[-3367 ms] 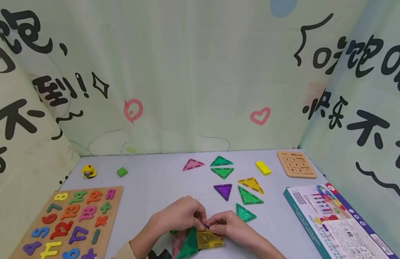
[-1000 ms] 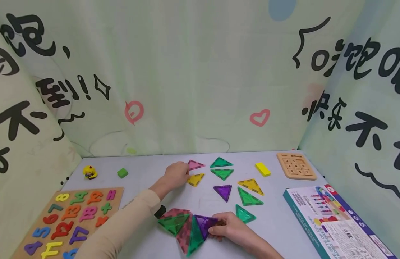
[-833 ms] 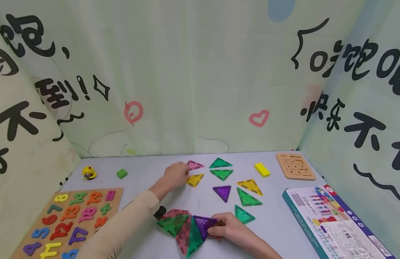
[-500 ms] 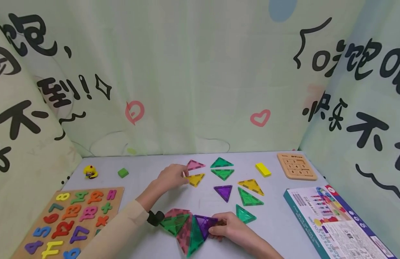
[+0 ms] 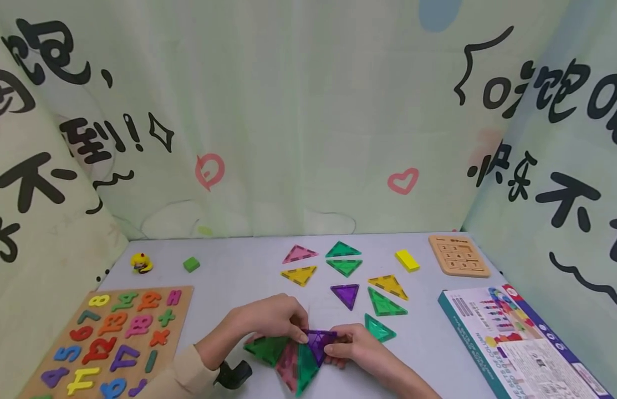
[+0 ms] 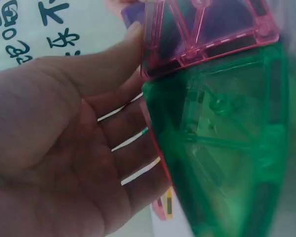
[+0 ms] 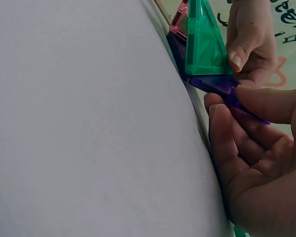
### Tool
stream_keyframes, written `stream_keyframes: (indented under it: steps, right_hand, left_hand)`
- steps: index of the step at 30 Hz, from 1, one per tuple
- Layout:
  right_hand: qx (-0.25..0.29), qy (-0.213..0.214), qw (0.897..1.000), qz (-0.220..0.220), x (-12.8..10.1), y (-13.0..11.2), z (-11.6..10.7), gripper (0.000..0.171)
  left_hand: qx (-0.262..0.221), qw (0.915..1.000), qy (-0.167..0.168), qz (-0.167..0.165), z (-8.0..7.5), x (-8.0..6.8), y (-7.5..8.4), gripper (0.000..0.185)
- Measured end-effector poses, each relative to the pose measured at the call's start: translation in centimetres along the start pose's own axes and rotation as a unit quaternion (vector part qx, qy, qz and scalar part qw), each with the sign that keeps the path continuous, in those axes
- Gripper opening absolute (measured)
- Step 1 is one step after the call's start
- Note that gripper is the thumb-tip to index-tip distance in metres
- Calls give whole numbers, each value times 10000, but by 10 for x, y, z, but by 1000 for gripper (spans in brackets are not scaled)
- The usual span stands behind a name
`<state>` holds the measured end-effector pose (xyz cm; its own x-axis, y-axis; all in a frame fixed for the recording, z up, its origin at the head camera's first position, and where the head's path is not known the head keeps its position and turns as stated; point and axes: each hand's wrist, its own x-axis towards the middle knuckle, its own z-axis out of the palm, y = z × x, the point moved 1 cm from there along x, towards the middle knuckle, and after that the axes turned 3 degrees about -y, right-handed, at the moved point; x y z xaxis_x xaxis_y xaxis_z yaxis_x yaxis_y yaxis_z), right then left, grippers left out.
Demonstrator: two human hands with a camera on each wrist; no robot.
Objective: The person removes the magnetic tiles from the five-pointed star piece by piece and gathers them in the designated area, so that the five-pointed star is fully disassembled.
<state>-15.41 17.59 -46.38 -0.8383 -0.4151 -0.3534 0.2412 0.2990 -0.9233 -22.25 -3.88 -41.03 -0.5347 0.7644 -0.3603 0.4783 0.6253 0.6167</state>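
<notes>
Lower centre: your left hand (image 5: 270, 318) and right hand (image 5: 355, 348) both pinch the purple triangle tile (image 5: 319, 342) | it joins a cluster of green and pink tiles (image 5: 283, 360) on the table (image 5: 238, 277) | loose triangles (image 5: 368, 288) lie above, mid-frame.

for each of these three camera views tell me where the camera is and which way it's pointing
Head: worn high, facing forward and down at the grey table; both hands and a beige sleeve show.
Left wrist: close under the left hand, facing its palm and the translucent green triangle tile.
Right wrist: low by the tabletop, facing the right hand pinching the translucent purple triangle tile.
Shared: all three show the joined tile cluster; head and right wrist show both hands.
</notes>
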Motion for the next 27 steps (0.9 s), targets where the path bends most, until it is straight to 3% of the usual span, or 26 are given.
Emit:
stream_keyframes:
  steps: [5, 10, 17, 27]
  right_hand:
    - [148, 270, 9995, -27, 0, -2, 1, 22]
    - [218, 387, 9990, -35, -1, -3, 1, 21]
    - [211, 423, 9989, -4, -2, -3, 0, 23]
    - [109, 299, 9994, 113, -2, -2, 2, 33]
  left_hand:
    - [-122, 9995, 296, 11, 4, -5, 2, 13]
    - [-626, 9964, 569, -86, 11, -7, 3, 12]
    - [-1069, 9899, 930, 90, 21, -2, -1, 11]
    - [-1440, 9842, 1028, 96, 26, -1, -5, 16]
